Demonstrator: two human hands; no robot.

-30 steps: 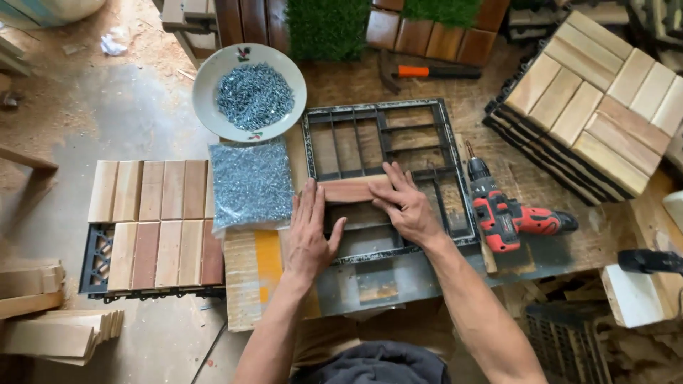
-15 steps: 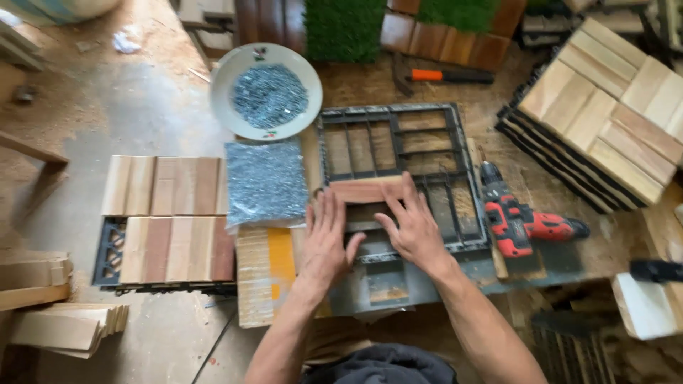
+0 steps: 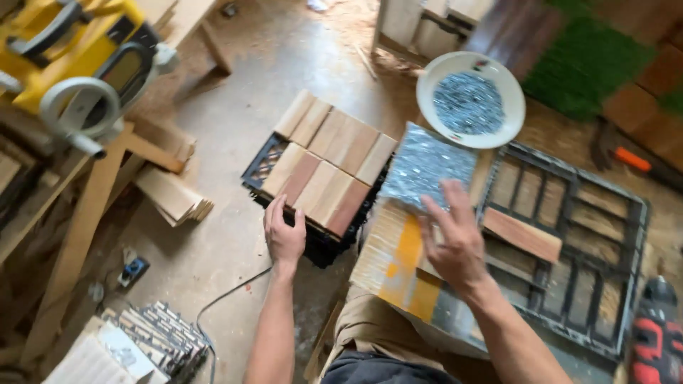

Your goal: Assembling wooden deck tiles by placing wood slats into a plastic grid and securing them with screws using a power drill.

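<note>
A: Left hand (image 3: 284, 235) is out over the floor, fingers loosely curled, holding nothing, right at the near edge of the finished tile (image 3: 324, 178).

B: That tile has all its slats on. And the right hand (image 3: 455, 245)?

A: Spread open, palm down, hovering over the desk (image 3: 398, 263), fingertips close to the bag of screws (image 3: 427, 167). I can't tell whether they touch it.

B: So nothing gripped on either side. Where's the frame?

A: The black frame (image 3: 569, 249) lies just beyond the right hand, with one slat (image 3: 523, 235) resting across it. The remaining slots look bare.

B: Early days on that one, I'd judge: one slat laid, none visibly fastened.

A: The bowl of screws (image 3: 471, 99) sits past the bag, the drill (image 3: 658, 341) at the frame's far corner, untouched.
</note>
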